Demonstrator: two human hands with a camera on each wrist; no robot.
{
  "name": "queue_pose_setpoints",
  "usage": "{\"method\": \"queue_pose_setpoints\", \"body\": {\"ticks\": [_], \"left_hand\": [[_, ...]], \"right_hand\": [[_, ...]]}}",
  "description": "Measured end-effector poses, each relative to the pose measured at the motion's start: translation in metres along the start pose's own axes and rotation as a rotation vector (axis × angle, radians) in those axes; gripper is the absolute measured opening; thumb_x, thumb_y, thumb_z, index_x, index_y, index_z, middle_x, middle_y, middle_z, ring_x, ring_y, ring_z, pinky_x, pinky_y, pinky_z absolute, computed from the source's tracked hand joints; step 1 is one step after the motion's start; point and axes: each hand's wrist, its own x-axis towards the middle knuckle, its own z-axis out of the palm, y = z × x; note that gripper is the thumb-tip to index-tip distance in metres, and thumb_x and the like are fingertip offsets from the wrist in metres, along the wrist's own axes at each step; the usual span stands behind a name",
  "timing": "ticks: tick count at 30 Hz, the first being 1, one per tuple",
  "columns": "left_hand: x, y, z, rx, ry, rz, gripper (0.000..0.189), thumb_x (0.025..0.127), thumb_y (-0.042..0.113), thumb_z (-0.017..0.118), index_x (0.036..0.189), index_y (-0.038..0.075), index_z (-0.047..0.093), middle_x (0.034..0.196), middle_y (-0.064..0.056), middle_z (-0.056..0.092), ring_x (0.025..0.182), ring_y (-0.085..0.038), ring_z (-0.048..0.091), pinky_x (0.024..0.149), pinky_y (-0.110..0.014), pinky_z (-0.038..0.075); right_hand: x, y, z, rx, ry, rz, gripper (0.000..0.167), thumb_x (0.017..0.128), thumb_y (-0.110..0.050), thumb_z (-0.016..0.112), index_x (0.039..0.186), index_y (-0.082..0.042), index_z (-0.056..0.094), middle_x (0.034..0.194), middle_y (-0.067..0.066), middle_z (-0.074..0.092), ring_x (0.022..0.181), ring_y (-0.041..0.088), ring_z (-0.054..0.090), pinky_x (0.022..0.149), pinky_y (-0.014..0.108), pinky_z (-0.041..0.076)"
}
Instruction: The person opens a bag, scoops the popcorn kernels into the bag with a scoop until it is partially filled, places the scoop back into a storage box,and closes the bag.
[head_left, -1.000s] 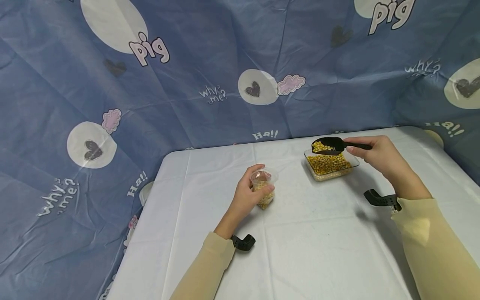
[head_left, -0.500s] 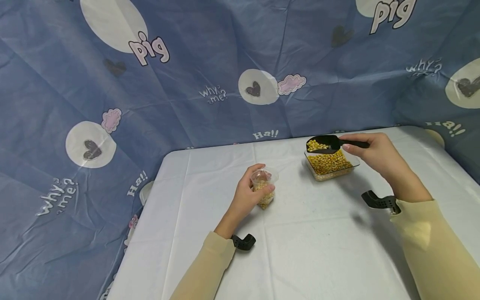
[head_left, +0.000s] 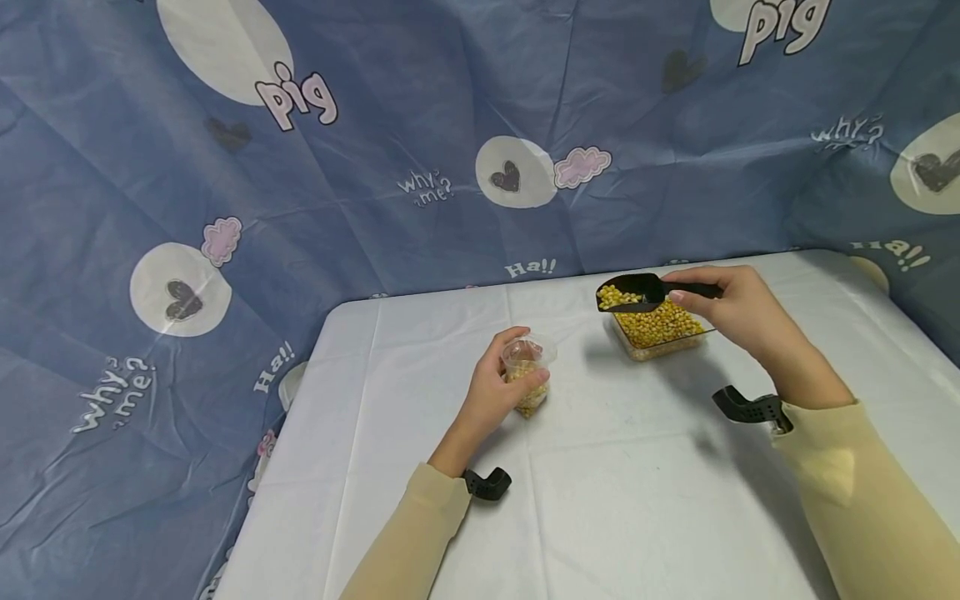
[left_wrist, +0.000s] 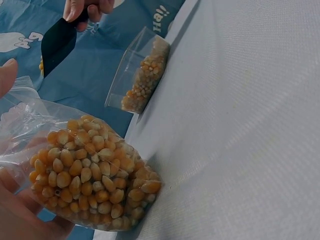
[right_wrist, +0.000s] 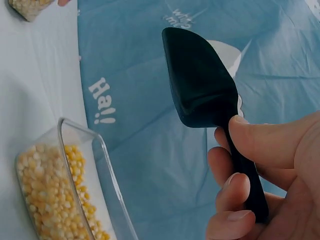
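A black scoop (head_left: 651, 292) carries yellow corn kernels (head_left: 617, 296) at its tip. My right hand (head_left: 742, 308) grips its handle, thumb on top and fingers curled beneath, as the right wrist view shows. The scoop hangs above the left side of a clear rectangular container (head_left: 667, 350) with corn inside. To the left, my left hand (head_left: 501, 390) holds a clear plastic bag (left_wrist: 95, 175), part filled with corn, thumb and fingers around its sides. Its top stands open towards the head camera. In the left wrist view the bag's base is at the white cloth.
A white cloth covers the table (head_left: 615, 500). Behind it hangs a blue printed curtain (head_left: 420, 100), which also runs down the left side. A black wrist strap (head_left: 487, 485) is on the left arm and another strap (head_left: 750, 408) on the right.
My right hand has moved left with the loaded scoop, from over the container towards its left edge. My left hand and the bag have stayed in place.
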Motion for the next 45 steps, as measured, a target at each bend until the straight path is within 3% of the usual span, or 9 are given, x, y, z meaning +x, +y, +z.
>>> {"method": "queue_pose_setpoints", "body": {"ticks": [9,22,29,35,40,45], "left_hand": [[-0.001,0.000,0.000,0.013,0.010,0.014,0.062,0.089,0.039,0.077,0.144,0.041,0.047,0.134,-0.001,0.056,0.102,-0.024,0.061,0.075,-0.040,0.054],[0.000,0.000,0.000,0.008,-0.005,0.002,0.062,0.091,0.040,0.076,0.145,0.041,0.045,0.135,-0.002,0.055,0.105,-0.024,0.062,0.077,-0.041,0.054],[0.000,0.000,0.000,0.010,-0.007,0.005,0.064,0.090,0.041,0.077,0.146,0.041,0.045,0.134,0.000,0.056,0.108,-0.022,0.062,0.081,-0.042,0.054],[0.001,-0.002,0.000,0.000,-0.019,0.016,0.066,0.090,0.037,0.077,0.147,0.040,0.043,0.132,0.001,0.058,0.111,-0.021,0.061,0.084,-0.043,0.054],[0.001,-0.003,0.000,0.004,-0.022,0.008,0.067,0.090,0.039,0.077,0.147,0.041,0.043,0.131,0.001,0.058,0.110,-0.020,0.062,0.084,-0.043,0.054],[0.001,-0.002,0.000,0.042,-0.010,0.015,0.066,0.089,0.041,0.077,0.147,0.042,0.044,0.140,0.002,0.052,0.108,-0.020,0.059,0.082,-0.042,0.050]], "right_hand": [[0.000,-0.008,0.010,0.036,-0.044,0.004,0.035,0.097,-0.029,0.071,0.130,-0.017,0.070,0.133,0.007,0.062,0.092,0.020,0.052,0.066,0.026,0.044],[-0.004,-0.021,0.027,0.080,-0.067,-0.020,0.030,0.095,-0.028,0.073,0.124,-0.019,0.073,0.128,0.003,0.065,0.097,0.019,0.057,0.070,0.026,0.049],[-0.006,-0.027,0.036,0.092,-0.098,-0.033,0.030,0.096,-0.024,0.073,0.125,-0.018,0.073,0.131,0.005,0.065,0.115,0.015,0.056,0.084,0.025,0.047],[-0.006,-0.030,0.046,0.101,-0.098,-0.086,0.027,0.095,-0.020,0.074,0.122,-0.016,0.074,0.126,0.005,0.067,0.122,0.018,0.056,0.098,0.041,0.043],[-0.006,-0.032,0.056,0.108,-0.097,-0.124,0.026,0.094,-0.016,0.075,0.119,-0.016,0.075,0.123,0.004,0.069,0.120,0.019,0.058,0.099,0.044,0.044],[-0.008,-0.035,0.063,0.099,-0.096,-0.153,0.025,0.093,-0.016,0.076,0.118,-0.016,0.076,0.121,0.004,0.069,0.118,0.020,0.059,0.093,0.040,0.047]]}}
